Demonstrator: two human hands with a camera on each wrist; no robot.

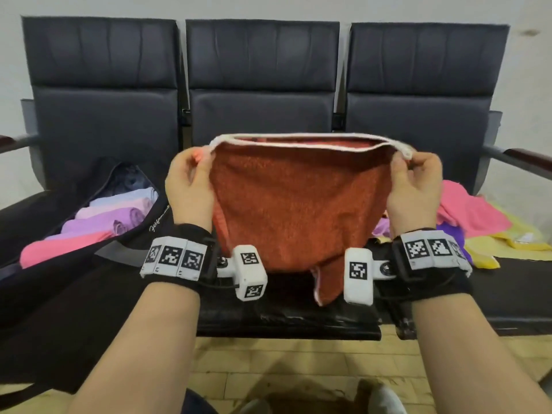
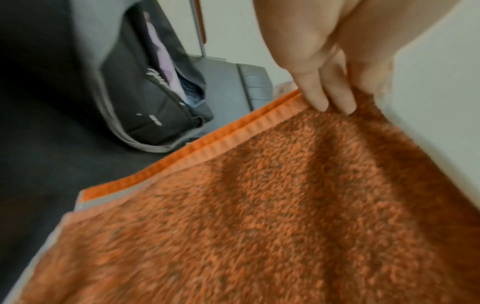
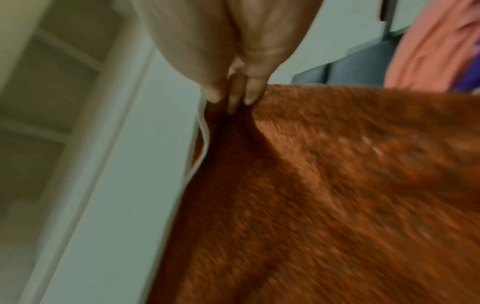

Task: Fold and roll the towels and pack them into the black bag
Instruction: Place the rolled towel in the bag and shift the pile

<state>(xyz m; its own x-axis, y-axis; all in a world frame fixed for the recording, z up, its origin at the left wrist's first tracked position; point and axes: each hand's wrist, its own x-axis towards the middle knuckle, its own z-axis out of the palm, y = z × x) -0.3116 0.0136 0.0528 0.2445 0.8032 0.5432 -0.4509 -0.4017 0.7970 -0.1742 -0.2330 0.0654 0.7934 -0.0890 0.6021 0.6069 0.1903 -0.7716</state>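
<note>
An orange towel (image 1: pixel 298 204) with a white hem hangs in the air over the middle seat, doubled over at its top edge. My left hand (image 1: pixel 191 180) pinches its top left corner and my right hand (image 1: pixel 415 180) pinches its top right corner. In the left wrist view, fingertips (image 2: pixel 330 102) press on the orange towel (image 2: pixel 259 205) near its ribbed hem. The right wrist view shows fingertips (image 3: pixel 233 98) bunching the orange towel (image 3: pixel 324 185) at its edge. The black bag (image 1: pixel 59 279) lies open on the left seat, holding several rolled towels (image 1: pixel 98 225) in pink and purple. The black bag (image 2: pixel 145 98) shows too.
A loose pile of pink, yellow and purple towels (image 1: pixel 478 222) lies on the right seat. Three dark padded seats (image 1: pixel 260 70) stand along a white wall, with armrests (image 1: pixel 522 159) at each end. Wooden floor (image 1: pixel 283 369) lies below the seat front.
</note>
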